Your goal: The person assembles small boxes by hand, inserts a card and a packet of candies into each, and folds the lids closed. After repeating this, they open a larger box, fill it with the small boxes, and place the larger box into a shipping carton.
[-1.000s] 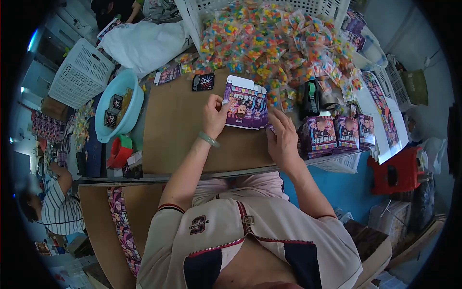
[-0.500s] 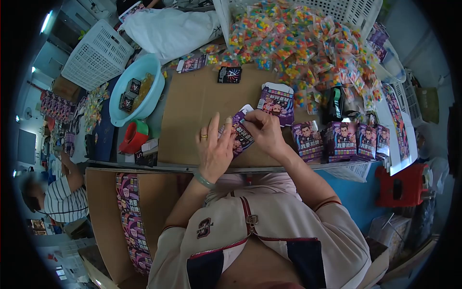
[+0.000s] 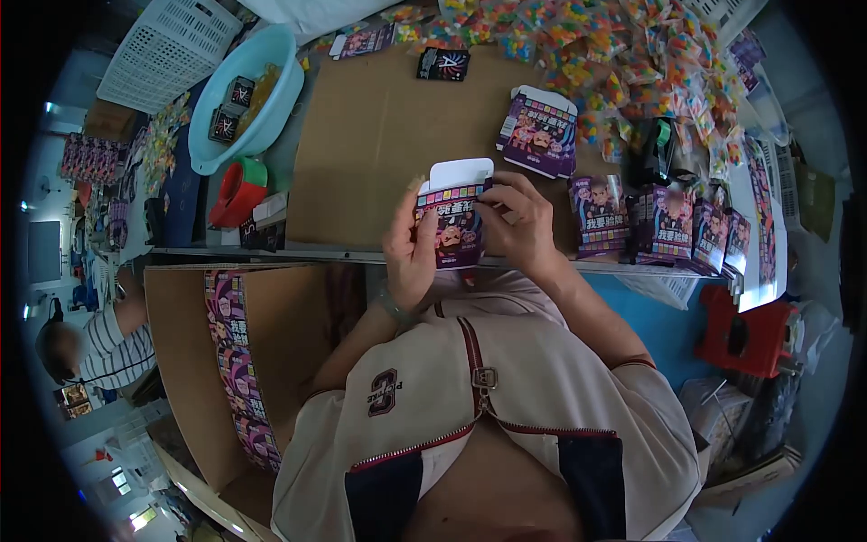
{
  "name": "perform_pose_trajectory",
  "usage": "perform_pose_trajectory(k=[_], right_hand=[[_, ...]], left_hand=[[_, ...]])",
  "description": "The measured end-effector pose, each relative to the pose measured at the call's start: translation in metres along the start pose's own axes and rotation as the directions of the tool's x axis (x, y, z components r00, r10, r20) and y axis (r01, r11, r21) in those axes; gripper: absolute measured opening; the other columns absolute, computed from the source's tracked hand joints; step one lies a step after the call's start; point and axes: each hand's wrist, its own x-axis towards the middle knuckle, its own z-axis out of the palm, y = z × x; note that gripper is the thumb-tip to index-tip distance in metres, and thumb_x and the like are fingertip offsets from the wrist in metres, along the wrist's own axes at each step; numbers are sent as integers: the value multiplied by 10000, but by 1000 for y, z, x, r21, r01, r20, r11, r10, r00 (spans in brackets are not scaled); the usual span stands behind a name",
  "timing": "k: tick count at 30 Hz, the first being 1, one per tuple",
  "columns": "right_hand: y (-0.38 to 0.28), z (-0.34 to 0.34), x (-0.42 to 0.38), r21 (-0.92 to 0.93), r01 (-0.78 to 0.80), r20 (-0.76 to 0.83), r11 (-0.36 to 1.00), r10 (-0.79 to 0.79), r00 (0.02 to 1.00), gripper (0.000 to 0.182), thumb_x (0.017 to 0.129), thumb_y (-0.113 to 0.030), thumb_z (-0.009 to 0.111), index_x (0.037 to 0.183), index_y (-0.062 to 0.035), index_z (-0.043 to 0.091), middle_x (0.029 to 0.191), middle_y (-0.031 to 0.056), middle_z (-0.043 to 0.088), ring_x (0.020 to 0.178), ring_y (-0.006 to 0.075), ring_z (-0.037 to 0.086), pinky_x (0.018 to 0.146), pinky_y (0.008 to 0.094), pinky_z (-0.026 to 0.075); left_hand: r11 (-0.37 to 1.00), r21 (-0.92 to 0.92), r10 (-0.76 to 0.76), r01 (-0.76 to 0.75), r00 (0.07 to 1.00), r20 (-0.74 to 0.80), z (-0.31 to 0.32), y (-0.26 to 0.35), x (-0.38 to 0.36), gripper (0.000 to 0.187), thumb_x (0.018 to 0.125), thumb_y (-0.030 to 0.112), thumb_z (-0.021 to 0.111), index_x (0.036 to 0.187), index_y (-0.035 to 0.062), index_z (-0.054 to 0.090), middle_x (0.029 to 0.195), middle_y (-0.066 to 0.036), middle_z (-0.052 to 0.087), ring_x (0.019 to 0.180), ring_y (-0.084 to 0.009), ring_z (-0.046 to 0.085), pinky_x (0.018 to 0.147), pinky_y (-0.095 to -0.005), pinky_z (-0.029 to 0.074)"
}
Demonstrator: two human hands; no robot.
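My left hand (image 3: 411, 253) grips a small purple printed carton (image 3: 459, 237) along its left side, thumb across the front. The carton's white top flap stands up open, and its lower end is over the table's front edge. At the carton's upper right edge, my right hand (image 3: 522, 221) pinches with thumb and bent fingers. Beyond the right hand lies a stack of flat purple cartons (image 3: 540, 135) with white flaps. Filled purple cartons (image 3: 664, 221) stand in a row to the right. A black card pack (image 3: 442, 64) lies farther back on the cardboard sheet (image 3: 379, 135).
Candy bags (image 3: 623, 54) heap up at the back right beside a black tape dispenser (image 3: 659, 149). A blue basin (image 3: 284, 108) with black packs stands left, near a red and green tape dispenser (image 3: 237, 194). A large cardboard box (image 3: 176, 361) sits below left. Another person (image 3: 108, 343) is at far left.
The carton has come up off the cardboard toward my body and turned more upright, its white flap now showing fully. My left hand went from lying flat on it to gripping its side.
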Motion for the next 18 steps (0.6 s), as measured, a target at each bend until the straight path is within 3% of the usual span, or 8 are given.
perform_pose_trajectory(k=[1,3,5,7,11,13,16,18], right_hand=[[0,-1,-4,-1,-17,1,1000,17,1000,348,734,-39,750,1044,-19,592,936,148,649,743,255,669,607,323,536],[1,-6,-15,254,-370,30,894,375,927,339,741,-30,749,1045,-9,601,854,133,666,721,192,667,592,296,527],[1,-9,-23,253,-385,40,888,388,921,340,742,-32,750,1050,-8,611,796,127,669,687,168,651,597,286,521],[1,-11,-30,93,-315,95,945,306,947,366,744,-42,751,1077,-3,605,800,130,671,671,155,636,606,280,517],[4,-18,-44,96,-398,242,912,366,898,339,773,-31,736,1079,15,597,774,91,671,676,113,628,614,267,508],[4,-18,-55,214,-648,345,731,564,750,333,738,-72,763,1029,21,631,816,121,678,682,139,633,628,277,518],[-12,-10,-60,194,-531,175,825,503,846,272,742,-80,763,969,27,657,807,113,684,678,133,634,636,276,519],[-14,-12,-59,133,-535,207,834,505,838,258,748,-82,759,960,31,664,804,112,687,675,132,634,639,276,520]], left_hand=[[999,41,4,-6,999,48,2,-1,-6,367,1003,84,457,1351,-20,407,1197,-109,570,1069,-115,539,937,-266,431],[999,-24,-48,49,998,51,5,-6,-18,366,995,74,468,1345,-24,421,1202,-115,573,1068,-117,539,936,-268,433],[991,-89,-97,100,994,43,7,-11,-28,366,987,64,480,1338,-27,435,1207,-122,575,1067,-119,539,935,-270,436],[977,-173,-117,124,992,46,4,-13,-35,318,986,59,480,1294,-20,467,1140,-111,598,1007,-105,557,892,-262,455],[936,-216,-261,279,959,108,-11,-21,-52,269,986,67,489,1242,-16,493,1058,-91,616,934,-85,564,835,-250,466],[900,-158,-393,405,914,105,-16,-20,-63,250,986,80,499,1219,-10,504,1004,-71,625,891,-75,565,795,-242,468],[944,-94,-305,317,944,125,-17,-16,-64,256,991,102,497,1222,-8,509,1000,-63,629,886,-77,568,790,-237,468],[937,-115,-320,330,942,97,-17,-10,-62,235,984,95,508,1191,-13,537,988,-58,632,879,-78,568,790,-236,467]])
